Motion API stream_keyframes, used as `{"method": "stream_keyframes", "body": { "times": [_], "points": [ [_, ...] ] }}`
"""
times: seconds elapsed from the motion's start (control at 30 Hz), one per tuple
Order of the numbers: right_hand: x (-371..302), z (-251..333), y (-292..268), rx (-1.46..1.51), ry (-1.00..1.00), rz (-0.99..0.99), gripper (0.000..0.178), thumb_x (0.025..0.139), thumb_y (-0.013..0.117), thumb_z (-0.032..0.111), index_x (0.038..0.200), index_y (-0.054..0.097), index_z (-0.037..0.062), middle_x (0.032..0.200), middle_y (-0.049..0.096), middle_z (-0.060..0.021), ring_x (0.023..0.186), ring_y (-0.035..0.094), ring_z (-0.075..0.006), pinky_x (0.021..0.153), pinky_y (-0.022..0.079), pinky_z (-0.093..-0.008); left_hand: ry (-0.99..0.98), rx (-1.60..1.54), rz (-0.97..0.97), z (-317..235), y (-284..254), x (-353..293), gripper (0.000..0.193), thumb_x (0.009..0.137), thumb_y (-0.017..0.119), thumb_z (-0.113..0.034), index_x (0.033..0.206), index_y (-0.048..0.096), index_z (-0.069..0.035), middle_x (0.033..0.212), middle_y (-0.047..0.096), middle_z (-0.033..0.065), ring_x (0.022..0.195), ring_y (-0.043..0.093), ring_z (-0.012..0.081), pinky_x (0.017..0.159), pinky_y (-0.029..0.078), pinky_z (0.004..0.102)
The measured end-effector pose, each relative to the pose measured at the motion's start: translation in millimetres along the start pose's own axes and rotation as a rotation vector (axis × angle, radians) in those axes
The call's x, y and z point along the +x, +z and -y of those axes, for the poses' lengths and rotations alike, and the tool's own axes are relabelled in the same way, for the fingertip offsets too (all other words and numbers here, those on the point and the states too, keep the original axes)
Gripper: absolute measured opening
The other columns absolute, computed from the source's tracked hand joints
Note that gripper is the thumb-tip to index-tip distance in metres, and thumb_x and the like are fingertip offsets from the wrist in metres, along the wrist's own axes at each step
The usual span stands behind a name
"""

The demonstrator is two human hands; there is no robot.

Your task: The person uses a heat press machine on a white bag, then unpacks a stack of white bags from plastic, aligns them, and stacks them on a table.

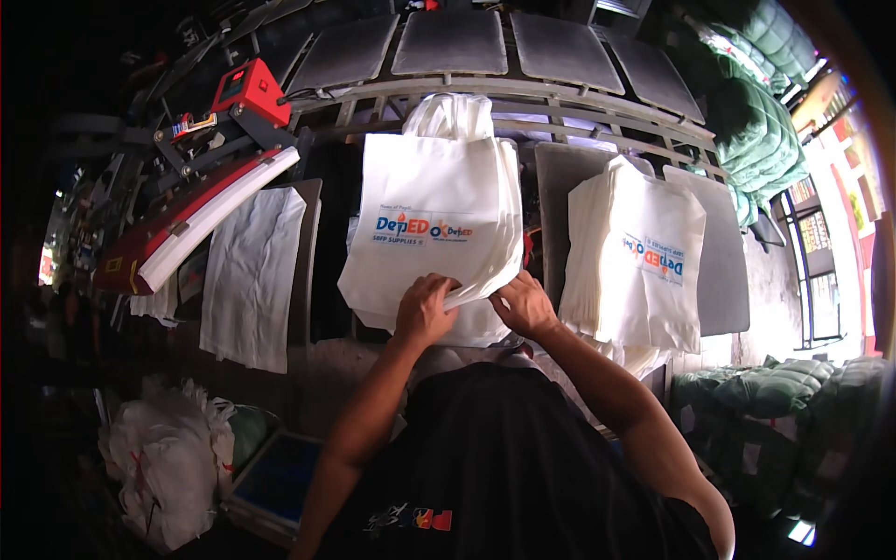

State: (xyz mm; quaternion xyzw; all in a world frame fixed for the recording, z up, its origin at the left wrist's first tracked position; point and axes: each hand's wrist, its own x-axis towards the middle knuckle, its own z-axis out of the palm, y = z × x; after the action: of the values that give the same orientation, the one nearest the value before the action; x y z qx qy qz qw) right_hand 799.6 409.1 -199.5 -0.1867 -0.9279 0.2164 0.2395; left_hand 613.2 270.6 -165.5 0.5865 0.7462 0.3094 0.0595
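In front of me lies a stack of white fabric tote bags, their handle loops at the far end and a blue and orange print on the top one. My left hand is closed on the near edge of the top tote bag, which lifts slightly there. At the near right corner of the same bag, my right hand pinches the fabric. To the right, a second pile of printed tote bags lies fanned out. A plain white bag lies on the left under the open heat press.
The heat press stands at the left with its red upper plate raised and a red control box. Grey flat boards line the back. Green wrapped bales rise at the right; a white sack sits low at the left.
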Motion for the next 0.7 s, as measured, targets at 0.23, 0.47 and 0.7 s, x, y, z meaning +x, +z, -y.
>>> {"method": "stream_keyframes", "body": {
  "times": [0.23, 0.47, 0.7],
  "points": [
    [-10, 15, -4, 0.063, 0.041, -0.154, 0.026, 0.083, 0.075, 0.014, 0.106, 0.064, 0.0083, 0.109, 0.062, -0.0142, 0.103, 0.058, -0.0347, 0.087, 0.047, -0.0453, -0.039, 0.002, 0.051, 5, 8, -1, 0.033, 0.075, 0.075, -0.008, 0.106, 0.064, -0.010, 0.102, 0.065, 0.0097, 0.100, 0.064, 0.0322, 0.086, 0.054, 0.0436],
    [-46, 15, -3, -0.218, 0.062, 0.274, 0.042, 0.080, 0.074, 0.019, 0.120, 0.062, 0.0136, 0.111, 0.053, -0.0089, 0.107, 0.052, -0.0291, 0.087, 0.042, -0.0436, -0.028, 0.028, 0.064, 0, 5, 1, 0.028, 0.076, 0.072, -0.006, 0.103, 0.063, -0.011, 0.101, 0.065, 0.0085, 0.099, 0.064, 0.0325, 0.084, 0.055, 0.0441],
    [-42, 4, -3, -0.213, -0.086, 0.114, 0.017, 0.080, 0.068, 0.019, 0.096, 0.070, 0.0156, 0.104, 0.054, -0.0077, 0.100, 0.054, -0.0280, 0.083, 0.043, -0.0436, -0.040, 0.005, 0.042, 4, 5, 3, 0.026, 0.077, 0.072, -0.005, 0.101, 0.064, -0.010, 0.101, 0.065, 0.0089, 0.099, 0.064, 0.0327, 0.084, 0.055, 0.0439]
  ]
}}
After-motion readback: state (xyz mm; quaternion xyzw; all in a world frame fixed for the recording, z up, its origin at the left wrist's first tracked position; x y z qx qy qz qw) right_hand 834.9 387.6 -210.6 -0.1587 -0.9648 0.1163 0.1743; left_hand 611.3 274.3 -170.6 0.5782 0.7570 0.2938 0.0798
